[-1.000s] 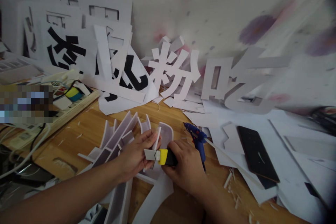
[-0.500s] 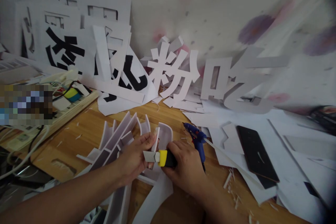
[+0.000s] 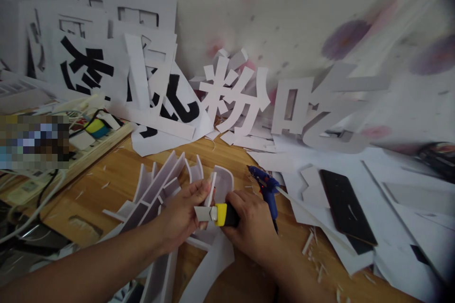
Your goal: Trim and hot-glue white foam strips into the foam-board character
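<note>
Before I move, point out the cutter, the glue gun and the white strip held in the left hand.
Cutter [image 3: 221, 214], head view: its yellow collar.
Glue gun [image 3: 270, 184], head view: its blue body.
White strip [image 3: 212, 190], head view: middle of its visible length.

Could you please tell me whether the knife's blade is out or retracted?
Out: the blade projects from the yellow front of the knife in the right hand.

Blade sl. lower vs 1s ago
</note>
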The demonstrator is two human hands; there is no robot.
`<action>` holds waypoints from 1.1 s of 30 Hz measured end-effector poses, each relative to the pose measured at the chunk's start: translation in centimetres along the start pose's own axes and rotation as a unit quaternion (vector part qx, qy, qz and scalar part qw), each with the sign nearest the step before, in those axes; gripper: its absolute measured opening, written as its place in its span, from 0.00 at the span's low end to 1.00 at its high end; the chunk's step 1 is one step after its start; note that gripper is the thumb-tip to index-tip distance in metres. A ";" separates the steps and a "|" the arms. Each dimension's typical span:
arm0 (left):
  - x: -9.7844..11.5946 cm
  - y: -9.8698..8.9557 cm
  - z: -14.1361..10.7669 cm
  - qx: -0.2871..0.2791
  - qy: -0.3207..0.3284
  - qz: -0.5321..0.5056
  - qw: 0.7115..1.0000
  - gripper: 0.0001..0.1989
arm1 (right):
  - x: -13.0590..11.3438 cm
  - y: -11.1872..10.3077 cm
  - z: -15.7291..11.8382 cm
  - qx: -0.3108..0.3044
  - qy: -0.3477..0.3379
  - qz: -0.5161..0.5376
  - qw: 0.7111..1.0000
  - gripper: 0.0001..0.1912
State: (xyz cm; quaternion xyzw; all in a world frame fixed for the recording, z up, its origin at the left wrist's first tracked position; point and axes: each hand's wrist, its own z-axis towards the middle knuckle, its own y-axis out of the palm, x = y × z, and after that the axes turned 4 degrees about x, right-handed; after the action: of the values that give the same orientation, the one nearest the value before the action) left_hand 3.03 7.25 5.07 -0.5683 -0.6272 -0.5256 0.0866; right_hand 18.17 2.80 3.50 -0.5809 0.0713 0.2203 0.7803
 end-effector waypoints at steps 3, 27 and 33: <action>0.0 0.0 0.0 0.002 0.001 0.000 1.000 0.21 | 0.0 0.0 0.0 0.003 -0.001 0.001 1.000 0.04; 0.5 0.8 -0.9 0.046 0.000 -0.017 0.999 0.22 | 0.9 0.0 0.1 0.016 0.011 0.000 1.000 0.05; 0.8 1.0 -0.9 0.039 0.023 -0.020 0.999 0.17 | 1.3 0.3 0.1 0.026 0.024 0.009 0.999 0.06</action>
State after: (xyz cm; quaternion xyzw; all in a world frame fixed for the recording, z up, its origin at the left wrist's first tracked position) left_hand 3.14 6.83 6.62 -0.5395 -0.6563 -0.5153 0.1126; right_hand 19.17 3.25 2.78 -0.5651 0.1011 0.2109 0.7911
